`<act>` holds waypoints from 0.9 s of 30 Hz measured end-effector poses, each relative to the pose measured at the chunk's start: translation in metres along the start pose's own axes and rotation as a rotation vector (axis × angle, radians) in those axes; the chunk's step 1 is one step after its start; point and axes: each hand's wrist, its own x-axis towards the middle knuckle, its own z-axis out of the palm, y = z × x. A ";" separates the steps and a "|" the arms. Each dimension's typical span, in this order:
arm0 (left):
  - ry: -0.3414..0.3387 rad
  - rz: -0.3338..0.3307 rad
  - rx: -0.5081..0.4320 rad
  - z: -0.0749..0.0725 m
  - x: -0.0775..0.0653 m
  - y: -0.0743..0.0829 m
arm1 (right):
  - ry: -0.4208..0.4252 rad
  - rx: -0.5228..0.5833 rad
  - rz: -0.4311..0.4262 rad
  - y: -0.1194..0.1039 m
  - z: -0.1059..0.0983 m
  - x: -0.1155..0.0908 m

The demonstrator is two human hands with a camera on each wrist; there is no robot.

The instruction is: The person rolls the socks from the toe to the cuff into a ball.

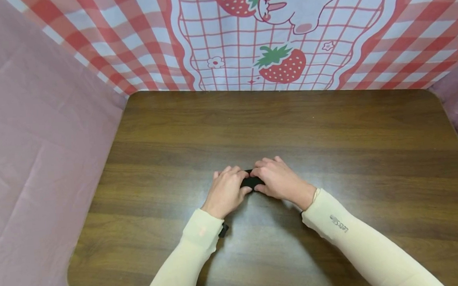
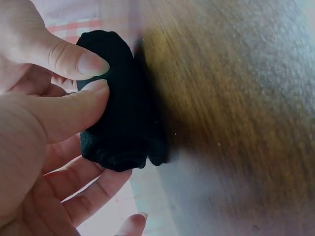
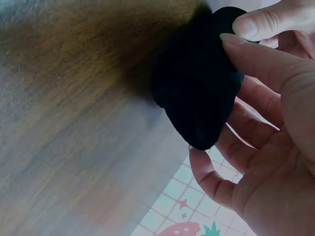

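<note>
Both hands hold a small roll of soft black cloth, much like a rolled-up sock, low over the middle of the table. My left hand grips its left end, thumb on the near side and fingers round the far side. On the other end my right hand has the same kind of hold. In the left wrist view the black roll shows folded layers at its lower end, and the two thumbs almost meet on it. The right wrist view shows the roll with a tapered, rounded end near the fingertips.
The brown wooden table has rounded corners. Behind it hangs a red-and-white checked cloth with strawberries, and a pink cloth covers the left side. A small black object sits at the left sleeve's cuff.
</note>
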 end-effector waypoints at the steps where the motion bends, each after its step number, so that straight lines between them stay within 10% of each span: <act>1: -0.001 -0.001 0.001 0.000 0.000 0.000 | -0.003 0.002 0.000 0.000 0.000 0.000; 27: -0.031 0.019 0.035 -0.004 -0.002 0.001 | -0.093 0.056 0.010 0.002 -0.006 0.002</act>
